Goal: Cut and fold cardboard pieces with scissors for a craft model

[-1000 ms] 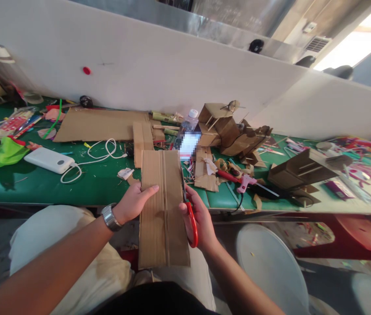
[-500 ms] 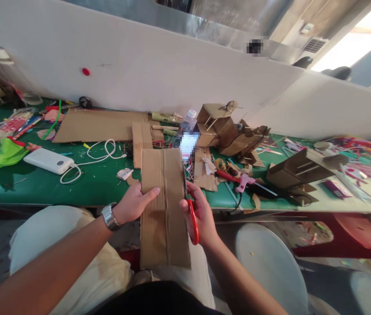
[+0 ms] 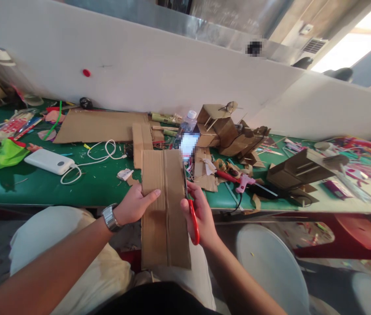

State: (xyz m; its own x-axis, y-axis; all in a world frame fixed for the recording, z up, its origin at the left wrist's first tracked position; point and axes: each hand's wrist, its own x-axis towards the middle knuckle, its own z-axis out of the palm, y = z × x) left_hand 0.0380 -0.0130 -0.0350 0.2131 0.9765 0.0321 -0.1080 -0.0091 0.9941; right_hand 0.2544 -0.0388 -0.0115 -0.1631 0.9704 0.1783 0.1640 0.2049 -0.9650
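A long brown piece of cardboard (image 3: pixel 154 223) with a lengthwise crease lies over my lap, its far end reaching over the table edge. My left hand (image 3: pixel 138 204) grips its left side, thumb on top and fingers hidden beneath. In my right hand (image 3: pixel 201 214) is a pair of red-handled scissors (image 3: pixel 194 223), held at the cardboard's right edge. The blades point away from me along that edge; whether they are parted I cannot tell. Just beyond the cardboard's far end stand a lit phone (image 3: pixel 189 144) and a clear bottle (image 3: pixel 190 120).
On the green table (image 3: pixel 106 192) lie a white power bank (image 3: pixel 49 161) with its cable, a cardboard sheet (image 3: pixel 100 127) and a pink glue gun (image 3: pixel 245 181). Cardboard models (image 3: pixel 220 129) stand to the right. A pale stool (image 3: pixel 271 267) is below the table at right.
Almost nothing differs. The whole view has shifted very slightly, and both hands keep their holds on the cardboard and the scissors.
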